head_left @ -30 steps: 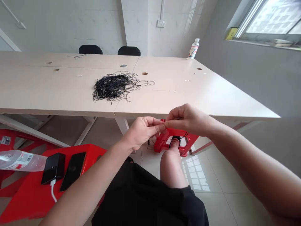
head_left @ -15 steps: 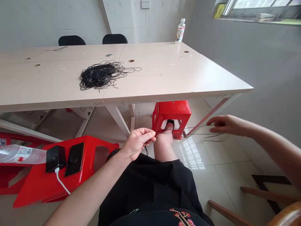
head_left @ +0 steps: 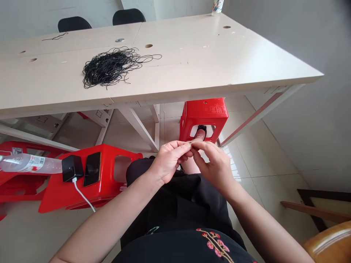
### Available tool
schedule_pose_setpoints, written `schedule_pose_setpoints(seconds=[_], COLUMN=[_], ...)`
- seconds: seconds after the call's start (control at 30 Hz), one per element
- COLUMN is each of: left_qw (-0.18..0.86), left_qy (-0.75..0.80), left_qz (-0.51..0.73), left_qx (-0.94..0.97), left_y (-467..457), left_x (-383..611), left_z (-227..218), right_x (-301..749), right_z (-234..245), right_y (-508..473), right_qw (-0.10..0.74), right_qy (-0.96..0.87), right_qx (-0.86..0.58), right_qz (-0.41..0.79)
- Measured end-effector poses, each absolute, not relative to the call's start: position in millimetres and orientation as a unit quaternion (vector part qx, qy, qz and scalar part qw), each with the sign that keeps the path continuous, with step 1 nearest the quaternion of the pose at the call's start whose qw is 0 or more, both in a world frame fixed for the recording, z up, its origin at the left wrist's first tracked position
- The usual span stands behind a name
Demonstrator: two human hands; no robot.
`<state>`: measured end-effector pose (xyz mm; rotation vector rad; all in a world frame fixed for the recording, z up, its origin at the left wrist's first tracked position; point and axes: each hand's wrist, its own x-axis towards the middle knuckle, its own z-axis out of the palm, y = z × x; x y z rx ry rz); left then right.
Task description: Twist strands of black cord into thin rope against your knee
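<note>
My left hand (head_left: 170, 160) and my right hand (head_left: 212, 162) meet above my lap, fingertips pinched together on a thin black cord that is barely visible between them. A loose end of the black cord (head_left: 181, 168) dangles just under the left fingers. A tangled heap of the same black cords (head_left: 109, 66) lies on the beige table (head_left: 208, 62), well beyond both hands. My knee and my foot in a black sandal (head_left: 201, 130) show past the hands, by the red stool (head_left: 204, 113).
A red stool lying on its side (head_left: 90, 184) at my left carries two black phones (head_left: 82, 168), one with a white cable. A plastic bottle (head_left: 27, 163) rests further left. Two black chairs stand behind the table. A wooden chair (head_left: 326, 241) is at the lower right.
My right hand, stretched out to the right with the cord drawn taut half a second ago, has come back to meet the left. The view has tilted further down.
</note>
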<state>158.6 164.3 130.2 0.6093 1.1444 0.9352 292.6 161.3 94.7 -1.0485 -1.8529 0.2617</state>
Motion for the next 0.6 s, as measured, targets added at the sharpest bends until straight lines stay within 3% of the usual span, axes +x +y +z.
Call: schedule_pose_setpoints(seconds=[0.2, 0.6], left_qw=[0.677, 0.646], left_qy=[0.514, 0.505], left_qz=[0.456, 0.498], left_qx=[0.264, 0.281], left_y=[165, 166], left_x=[159, 164], left_z=[128, 117], right_x=[292, 297], right_z=[100, 89], right_y=[161, 157], right_qw=[0.454, 0.437], right_qy=[-0.723, -0.797], right_qx=[-0.480, -0.409], right_qz=[0.201, 0.087])
